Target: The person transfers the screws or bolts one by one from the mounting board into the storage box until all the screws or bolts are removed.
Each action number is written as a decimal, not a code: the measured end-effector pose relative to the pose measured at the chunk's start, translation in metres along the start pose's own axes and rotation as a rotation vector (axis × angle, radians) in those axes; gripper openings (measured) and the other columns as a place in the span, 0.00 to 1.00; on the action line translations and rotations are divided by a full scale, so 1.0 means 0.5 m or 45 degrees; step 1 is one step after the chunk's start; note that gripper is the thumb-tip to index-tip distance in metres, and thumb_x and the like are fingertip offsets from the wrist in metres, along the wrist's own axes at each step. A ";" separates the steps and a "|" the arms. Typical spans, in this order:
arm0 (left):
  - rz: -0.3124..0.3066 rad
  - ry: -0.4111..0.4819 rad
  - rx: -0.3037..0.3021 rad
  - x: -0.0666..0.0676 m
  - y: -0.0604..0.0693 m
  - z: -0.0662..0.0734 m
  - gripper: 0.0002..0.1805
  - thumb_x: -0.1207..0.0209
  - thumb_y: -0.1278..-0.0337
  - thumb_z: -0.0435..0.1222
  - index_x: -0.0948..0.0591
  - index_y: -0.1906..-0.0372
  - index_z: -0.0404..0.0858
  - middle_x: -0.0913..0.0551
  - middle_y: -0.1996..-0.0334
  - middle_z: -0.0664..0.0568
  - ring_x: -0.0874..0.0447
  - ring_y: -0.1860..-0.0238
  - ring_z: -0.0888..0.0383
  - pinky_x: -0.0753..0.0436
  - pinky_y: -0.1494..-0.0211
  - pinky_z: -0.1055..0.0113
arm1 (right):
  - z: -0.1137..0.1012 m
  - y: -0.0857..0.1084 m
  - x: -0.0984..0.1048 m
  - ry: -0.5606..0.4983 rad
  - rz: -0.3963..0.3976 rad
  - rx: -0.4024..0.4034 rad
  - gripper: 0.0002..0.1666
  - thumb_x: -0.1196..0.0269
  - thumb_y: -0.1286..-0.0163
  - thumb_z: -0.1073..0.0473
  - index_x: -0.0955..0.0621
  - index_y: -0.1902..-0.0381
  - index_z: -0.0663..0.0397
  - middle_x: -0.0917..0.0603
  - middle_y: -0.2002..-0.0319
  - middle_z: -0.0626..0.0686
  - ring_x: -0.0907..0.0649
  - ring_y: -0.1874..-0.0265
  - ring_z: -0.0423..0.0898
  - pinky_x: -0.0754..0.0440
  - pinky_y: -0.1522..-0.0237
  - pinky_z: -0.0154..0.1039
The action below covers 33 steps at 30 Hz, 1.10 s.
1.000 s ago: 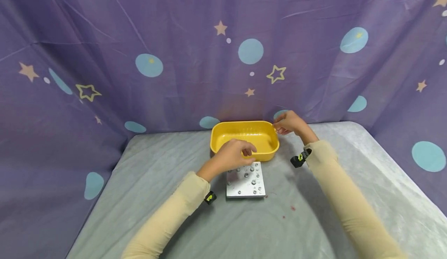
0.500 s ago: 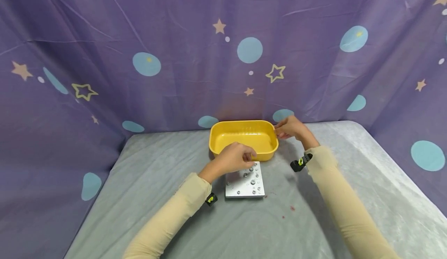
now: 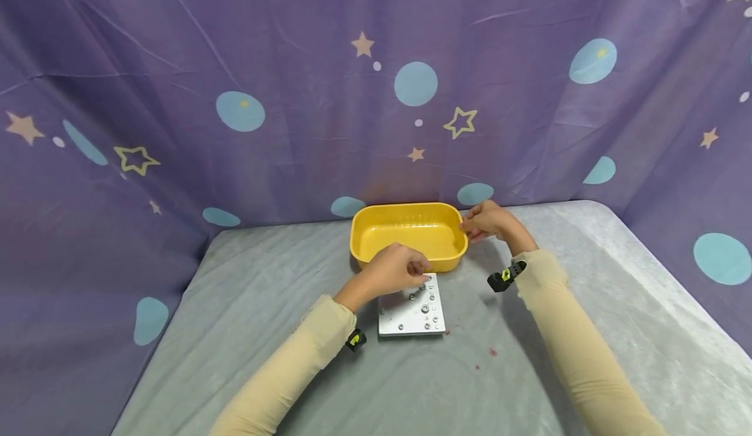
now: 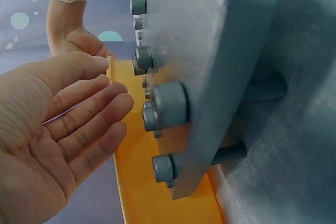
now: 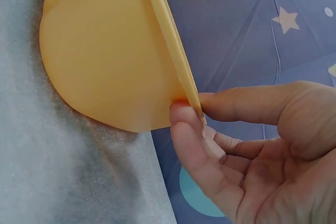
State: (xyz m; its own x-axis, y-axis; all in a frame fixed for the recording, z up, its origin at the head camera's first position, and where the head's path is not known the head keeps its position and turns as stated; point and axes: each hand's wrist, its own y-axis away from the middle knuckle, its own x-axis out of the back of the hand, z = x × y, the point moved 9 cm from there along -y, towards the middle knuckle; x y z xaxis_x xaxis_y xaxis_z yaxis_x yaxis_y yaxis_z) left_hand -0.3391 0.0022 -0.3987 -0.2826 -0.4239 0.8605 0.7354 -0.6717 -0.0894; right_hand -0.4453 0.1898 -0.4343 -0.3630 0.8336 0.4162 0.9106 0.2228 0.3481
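A yellow plastic basin (image 3: pixel 363 224) stands at the far side of the table. My right hand (image 3: pixel 489 220) pinches its rim at the right end, thumb on one side and fingers on the other, as the right wrist view shows. Just in front of the basin is a silver metal plate (image 3: pixel 396 316) with several socket-head bolts (image 4: pixel 170 105) through it. Above the plate's far part hovers my left hand (image 3: pixel 395 268), its fingers loosely bent, hiding some of the bolts. No object shows in the left palm (image 4: pixel 44 156).
Grey cloth covers the table (image 3: pixel 282 286), with small red marks (image 3: pixel 492 352) right of the plate. A purple curtain (image 3: pixel 311 96) with stars and blue dots hangs behind and at the sides. Both wrists carry black camera mounts (image 3: pixel 499 282).
The right hand has come slightly nearer along the basin's right end and now pinches the rim. My left hand has sunk a little towards the plate, its thumb closer to its fingers.
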 end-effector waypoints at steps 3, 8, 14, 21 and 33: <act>-0.006 0.008 -0.004 -0.003 -0.002 -0.003 0.08 0.31 0.40 0.38 0.10 0.57 0.42 0.09 0.64 0.57 0.15 0.65 0.68 0.18 0.58 0.76 | 0.005 -0.004 -0.003 -0.003 -0.027 -0.013 0.16 0.38 0.28 0.64 0.23 0.49 0.72 0.17 0.74 0.48 0.16 0.76 0.39 0.11 0.60 0.40; -0.006 0.024 -0.004 -0.008 0.002 -0.007 0.08 0.31 0.39 0.38 0.10 0.57 0.42 0.09 0.64 0.58 0.15 0.66 0.70 0.18 0.58 0.77 | 0.006 -0.005 -0.010 -0.018 -0.051 -0.011 0.19 0.39 0.27 0.63 0.24 0.45 0.73 0.17 0.71 0.50 0.16 0.75 0.39 0.12 0.63 0.37; -0.001 0.022 0.017 -0.010 0.000 -0.012 0.08 0.31 0.39 0.37 0.10 0.56 0.42 0.09 0.63 0.57 0.16 0.65 0.70 0.18 0.57 0.76 | 0.002 0.003 -0.011 -0.038 -0.037 0.015 0.20 0.39 0.27 0.63 0.26 0.44 0.74 0.17 0.70 0.50 0.17 0.75 0.39 0.12 0.63 0.36; -0.009 0.008 0.020 -0.015 -0.005 -0.009 0.08 0.31 0.39 0.37 0.10 0.56 0.41 0.09 0.63 0.56 0.16 0.66 0.70 0.19 0.58 0.77 | 0.006 0.008 -0.004 -0.034 0.012 0.032 0.17 0.38 0.28 0.64 0.25 0.47 0.73 0.17 0.71 0.51 0.17 0.76 0.38 0.12 0.63 0.38; -0.009 -0.089 0.024 -0.022 -0.006 -0.009 0.08 0.32 0.38 0.38 0.10 0.55 0.43 0.10 0.64 0.58 0.17 0.65 0.69 0.19 0.58 0.75 | 0.006 0.012 -0.007 -0.016 0.108 0.071 0.20 0.38 0.28 0.64 0.24 0.44 0.75 0.17 0.67 0.54 0.18 0.73 0.40 0.11 0.60 0.42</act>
State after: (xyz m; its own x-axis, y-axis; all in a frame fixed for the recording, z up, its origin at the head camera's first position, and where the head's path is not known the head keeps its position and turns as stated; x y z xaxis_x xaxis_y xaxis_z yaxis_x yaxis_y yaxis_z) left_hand -0.3411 0.0062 -0.4099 -0.2447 -0.3751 0.8941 0.7452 -0.6628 -0.0741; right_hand -0.4379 0.1899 -0.4361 -0.2818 0.8568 0.4318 0.9478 0.1785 0.2643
